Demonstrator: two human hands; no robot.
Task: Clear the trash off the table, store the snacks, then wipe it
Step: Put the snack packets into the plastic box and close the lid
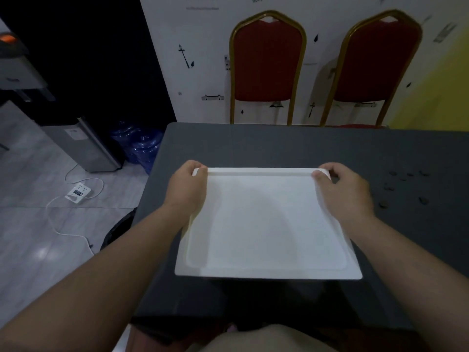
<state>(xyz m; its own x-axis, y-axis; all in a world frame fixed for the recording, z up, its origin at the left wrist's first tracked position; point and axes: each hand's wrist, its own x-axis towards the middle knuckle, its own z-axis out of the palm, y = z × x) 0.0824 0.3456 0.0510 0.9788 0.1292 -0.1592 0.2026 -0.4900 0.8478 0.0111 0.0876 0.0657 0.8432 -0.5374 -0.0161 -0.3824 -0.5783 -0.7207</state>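
Item: white tray (266,224), rectangular, shallow, with a raised rim and rounded corners. It sits in the middle of the dark grey bench (291,146), its near edge towards the person. Whether it lies flat on the surface or is slightly lifted cannot be told. Its inner surface is plain white.

Left hand (186,188): placed at the tray's far left corner, fingers curled over the rim and gripping it, forearm running along the tray's left side.

Right hand (342,189): placed at the tray's far right corner, thumb on the inner side of the rim and fingers wrapped over the outside, gripping it.

Scattered bits (406,186): a loose group of small dark round pieces on the bench, to the right of the tray and apart from it; too small and dim to identify.

Surroundings: two red padded chairs with gold frames, one (267,64) behind the far edge of the bench at centre, the other (375,64) to its right, both against a white wall with small black drawings. On the grey floor to the left lie a white power strip (78,191) with its cable, blue water bottles (142,146) and a grey upright appliance (83,146).
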